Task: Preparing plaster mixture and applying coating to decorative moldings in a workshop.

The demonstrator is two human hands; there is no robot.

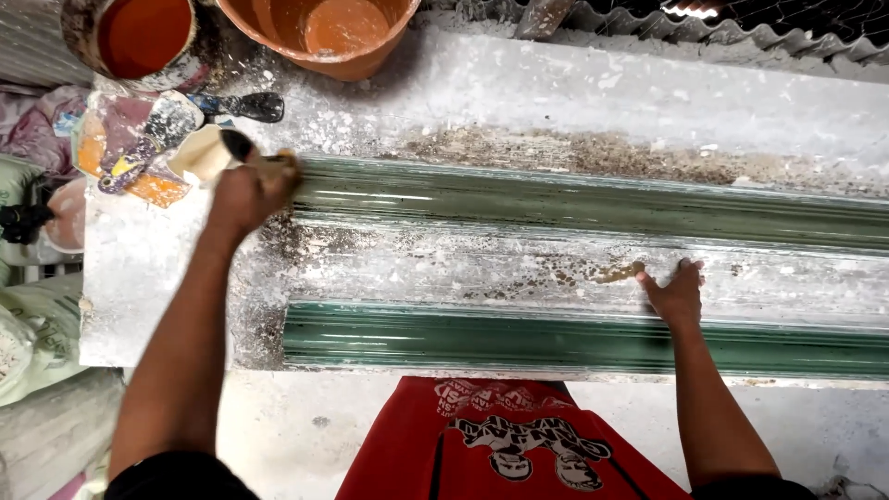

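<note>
A brush [264,167] lies against the left end of the far green mould [593,204], left hand [245,194] clamped around it, arm stretched forward. Right hand [678,294] rests flat, fingers spread, on the desk [519,268] nearer than that mould.

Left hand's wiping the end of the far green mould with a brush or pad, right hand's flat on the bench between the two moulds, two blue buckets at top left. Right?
Not quite: the two buckets are orange, not blue, as the head view shows. The rest holds: the left hand works a pad at the far green mould's end, and the right hand lies flat between both moulds.
</note>
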